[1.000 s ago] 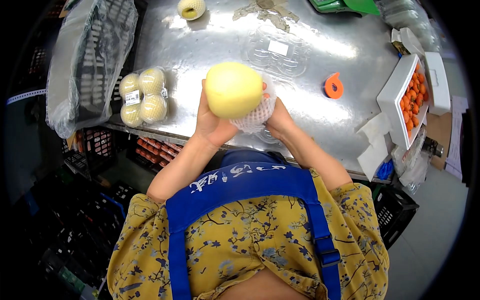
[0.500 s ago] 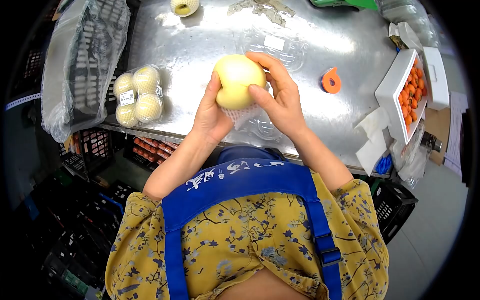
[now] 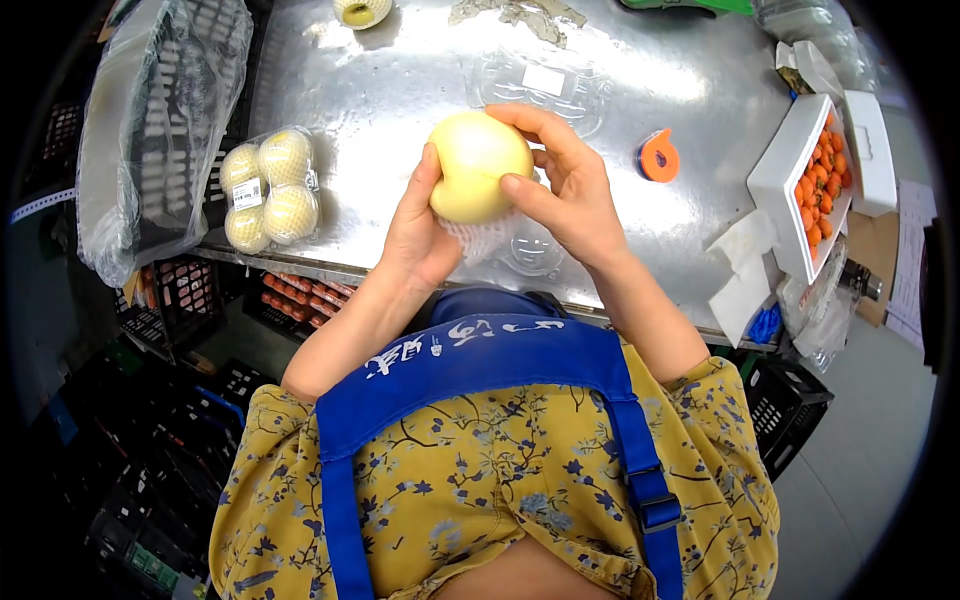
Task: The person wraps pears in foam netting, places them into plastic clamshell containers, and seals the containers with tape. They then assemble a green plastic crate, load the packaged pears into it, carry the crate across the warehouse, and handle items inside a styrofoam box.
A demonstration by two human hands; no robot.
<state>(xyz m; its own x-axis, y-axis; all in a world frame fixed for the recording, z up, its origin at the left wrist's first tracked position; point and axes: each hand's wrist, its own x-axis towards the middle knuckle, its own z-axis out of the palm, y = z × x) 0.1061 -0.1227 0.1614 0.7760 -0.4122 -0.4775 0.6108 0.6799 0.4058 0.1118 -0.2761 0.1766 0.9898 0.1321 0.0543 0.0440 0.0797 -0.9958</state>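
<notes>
Yellow fruit [image 3: 480,165] is gripped between the left hand [image 3: 418,225] and right hand [image 3: 572,195], 1 foam net [image 3: 478,241] beneath it.

On my right, a white box [image 3: 768,180] of small orange fruits [image 3: 818,190] sits tilted beside a white lid [image 3: 871,155]. White paper [image 3: 741,290] and a crumpled blue thing [image 3: 765,324] lie near the edge of my tabletop [image 3: 400,85]. Left of me I see a crate [image 3: 165,130] draped in clear plastic; below it, black crates [image 3: 175,300]. Something green [image 3: 690,4] shows at the far edge of my view.
</notes>
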